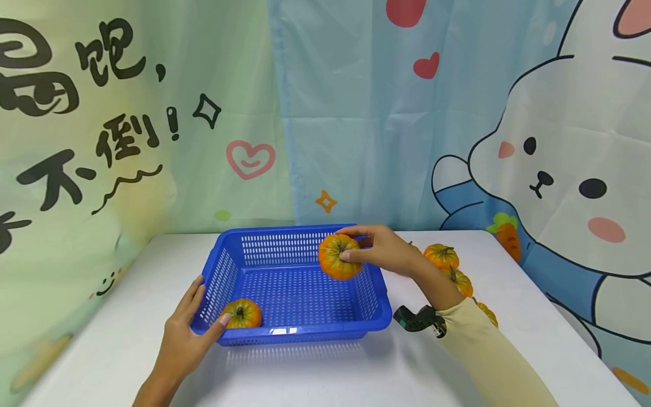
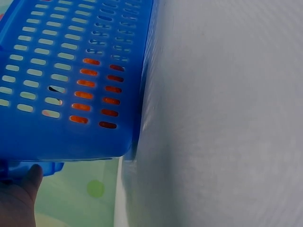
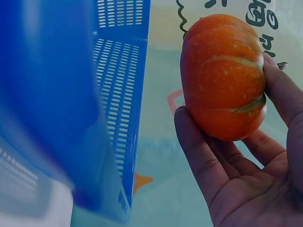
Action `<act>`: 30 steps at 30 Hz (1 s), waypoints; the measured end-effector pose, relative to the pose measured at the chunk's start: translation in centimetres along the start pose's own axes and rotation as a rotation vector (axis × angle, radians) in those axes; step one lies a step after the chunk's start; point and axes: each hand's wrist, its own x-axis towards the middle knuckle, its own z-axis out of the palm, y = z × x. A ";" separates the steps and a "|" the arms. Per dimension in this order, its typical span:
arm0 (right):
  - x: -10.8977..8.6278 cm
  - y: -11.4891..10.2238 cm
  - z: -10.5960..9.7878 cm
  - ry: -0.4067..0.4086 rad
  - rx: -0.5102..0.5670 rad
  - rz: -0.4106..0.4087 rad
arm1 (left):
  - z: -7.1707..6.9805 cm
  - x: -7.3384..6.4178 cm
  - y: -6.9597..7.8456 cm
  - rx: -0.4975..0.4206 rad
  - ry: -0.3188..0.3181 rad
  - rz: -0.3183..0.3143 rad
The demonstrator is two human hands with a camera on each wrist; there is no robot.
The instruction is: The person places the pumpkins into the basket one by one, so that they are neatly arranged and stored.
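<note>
An orange pumpkin (image 1: 339, 257) with a green-striped top is held up by my right hand (image 1: 383, 249) over the right part of a blue plastic basket (image 1: 305, 333). In the right wrist view, the thumb and fingers grip the pumpkin (image 3: 225, 78) from opposite sides, beside the basket's slotted wall (image 3: 120, 94). A second pumpkin (image 1: 244, 312) lies inside the basket's front left corner; its orange shows through slots in the left wrist view. My left hand (image 1: 185, 330) grips that corner, thumb over the rim and fingers along the outer left side.
On the white table (image 1: 432, 367), right of the basket, several more pumpkins (image 1: 441, 256) stand in a row, partly hidden behind my right forearm. A printed curtain (image 1: 330, 113) hangs behind the table. My right wrist wears a dark strapped device (image 1: 419, 319).
</note>
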 end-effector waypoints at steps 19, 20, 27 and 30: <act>3.4 -0.9 1.4 -0.114 -0.124 -0.027 | -0.1 -0.1 -0.1 -0.011 -0.004 0.021; 3.7 -0.9 1.5 -0.122 -0.122 -0.029 | -0.1 -0.1 -0.2 -0.010 -0.001 0.022; 5.1 -0.9 2.1 -0.176 -0.126 -0.022 | 0.0 -0.1 -0.4 -0.003 0.012 0.038; 5.5 -0.9 2.5 -0.194 -0.144 -0.026 | 0.0 0.0 -0.3 0.006 0.004 0.026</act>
